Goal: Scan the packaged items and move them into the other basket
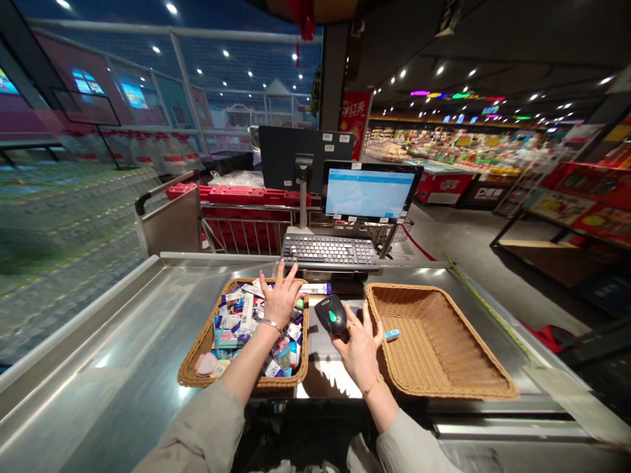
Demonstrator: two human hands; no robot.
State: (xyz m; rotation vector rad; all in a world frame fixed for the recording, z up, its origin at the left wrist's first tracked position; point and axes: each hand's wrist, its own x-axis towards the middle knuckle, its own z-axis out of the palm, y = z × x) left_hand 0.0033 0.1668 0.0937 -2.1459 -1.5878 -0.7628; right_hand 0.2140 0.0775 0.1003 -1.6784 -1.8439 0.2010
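My left hand (282,299) is over the left wicker basket (190,368), fingers spread. That basket is full of small packaged goods (241,315), mostly in blue and white wrappers. A long white-and-blue packet (318,288) lies by the basket's right rim, just beyond my left hand's thumb side. My right hand (361,348) hangs at the left rim of the right wicker basket (438,328), fingers apart. A small blue packet (393,335) is inside that basket, close to my right fingers. Between both hands stands a black barcode scanner (331,314) with a green light.
Behind the scanner are a keyboard (330,251) and a lit monitor (369,192), with another screen's dark back (300,157) beside it. Both baskets rest on a metal counter (123,328). Beyond it stand a metal cart (167,213) and red crates (236,197).
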